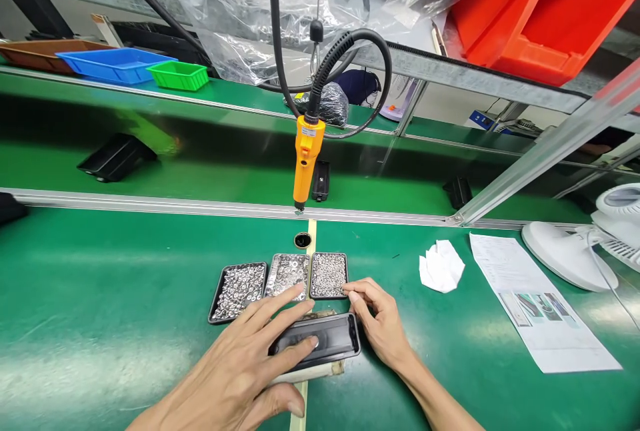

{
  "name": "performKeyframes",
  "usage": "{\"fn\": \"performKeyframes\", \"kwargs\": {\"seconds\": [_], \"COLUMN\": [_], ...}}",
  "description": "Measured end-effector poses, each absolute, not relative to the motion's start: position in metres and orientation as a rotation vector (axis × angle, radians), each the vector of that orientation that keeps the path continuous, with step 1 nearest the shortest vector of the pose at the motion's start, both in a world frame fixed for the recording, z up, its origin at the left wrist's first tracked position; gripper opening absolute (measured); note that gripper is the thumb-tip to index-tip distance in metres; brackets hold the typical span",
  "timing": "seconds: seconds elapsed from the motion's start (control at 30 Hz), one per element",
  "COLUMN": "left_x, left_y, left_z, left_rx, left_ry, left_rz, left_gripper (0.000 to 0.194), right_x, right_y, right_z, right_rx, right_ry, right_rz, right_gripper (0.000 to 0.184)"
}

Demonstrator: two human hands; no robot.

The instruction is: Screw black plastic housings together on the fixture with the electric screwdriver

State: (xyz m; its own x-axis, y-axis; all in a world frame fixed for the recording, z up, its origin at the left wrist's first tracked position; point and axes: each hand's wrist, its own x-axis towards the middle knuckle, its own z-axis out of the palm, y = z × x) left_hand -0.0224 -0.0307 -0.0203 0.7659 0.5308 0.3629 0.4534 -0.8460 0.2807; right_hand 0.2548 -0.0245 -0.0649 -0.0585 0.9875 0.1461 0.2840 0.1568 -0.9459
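My left hand (250,348) is spread over a black rectangular plastic housing (335,338). One fingertip reaches inside it, by a small shiny piece. The housing lies on a pale, taped block (330,370). Beside the right corner of the small-parts tray, my right hand (383,321) has thumb and fingers pinched together; whatever may be between them is too small to make out. That right tray (346,264) holds small metal nuts or rings. Flat washers fill the middle tray (274,278), partly behind my left fingers. Larger metal nuts or rings fill the left tray (214,304).
An orange electric screwdriver (305,158) hangs point down behind the trays. Near it are a round table hole (303,240) and another black housing (321,181). Crumpled white paper (442,266), a printed sheet (545,324) and a white fan (570,251) occupy the right side.
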Motion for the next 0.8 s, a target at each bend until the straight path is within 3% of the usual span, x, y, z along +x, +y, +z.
{"fn": "performKeyframes", "kwargs": {"seconds": [0.27,0.4,0.6,0.8], "left_x": [-0.020,-0.048,-0.082,-0.066], "left_y": [-0.028,-0.011,0.009,0.010], "left_z": [-0.007,-0.007,-0.038,-0.052], "left_rx": [2.770,2.557,2.421,2.340], "left_ry": [0.794,1.161,1.661,1.698], "left_rz": [0.725,0.970,0.488,0.456], "left_gripper": [0.044,0.021,0.019,0.019], "right_x": [0.256,0.256,0.258,0.260], "right_y": [-0.026,-0.025,-0.025,-0.026], "right_z": [-0.066,-0.066,-0.069,-0.073], "right_rx": [-1.283,-1.279,-1.290,-1.354], "right_ry": [-1.512,-1.514,-1.509,-1.454], "right_rz": [0.975,0.974,0.990,1.045], "right_gripper": [0.027,0.027,0.027,0.036]}}
